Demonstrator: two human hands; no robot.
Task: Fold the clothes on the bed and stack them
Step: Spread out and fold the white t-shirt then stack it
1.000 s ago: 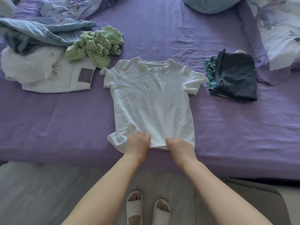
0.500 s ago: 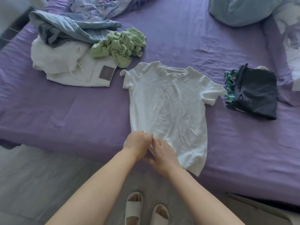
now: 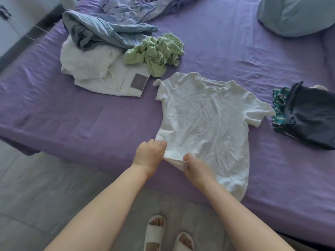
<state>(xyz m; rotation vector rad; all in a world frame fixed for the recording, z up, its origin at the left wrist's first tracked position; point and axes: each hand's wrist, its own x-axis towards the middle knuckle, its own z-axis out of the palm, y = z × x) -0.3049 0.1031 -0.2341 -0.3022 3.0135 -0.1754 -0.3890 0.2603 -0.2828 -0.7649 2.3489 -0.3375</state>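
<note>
A: White T-shirt (image 3: 206, 120) lies flat, front up, on the purple bed sheet (image 3: 72, 115), neckline toward 12 o'clock, hem toward 6 at the mattress's near edge. Sleeves spread out at 10 and 3 o'clock of the shirt body.

B: Hands?

A: Both at the shirt's lower-left hem corner. Left hand (image 3: 149, 156) has its fingers curled onto the fabric edge, gripping it. Right hand (image 3: 196, 168) pinches the same corner from the 3 o'clock side; a small flap of hem is lifted between the two hands. The hands are just beside each other, nearly touching.

B: The rest of the hem?

A: The right portion hangs a little over the bed edge, toward 5 o'clock.

B: Unfolded clothes?

A: A heap at 10 to 11 o'clock of the shirt. Crumpled light green garment (image 3: 157, 51) sits nearest, just beside the shirt's left sleeve. Under and behind it, a white garment with a grey patch and drawstring (image 3: 101, 73), and on top at 11, a rumpled blue denim-like garment (image 3: 103, 31).

B: Folded stack?

A: At 3 o'clock, near the right sleeve but apart from it: a dark navy folded garment (image 3: 310, 115) resting on a teal patterned one (image 3: 280, 104).

B: Anything else?

A: Pale blue pillow (image 3: 293, 13) at 1 o'clock. Grey floor (image 3: 36, 196) at 7, white slippers (image 3: 155, 230) on the person's feet at 6.
</note>
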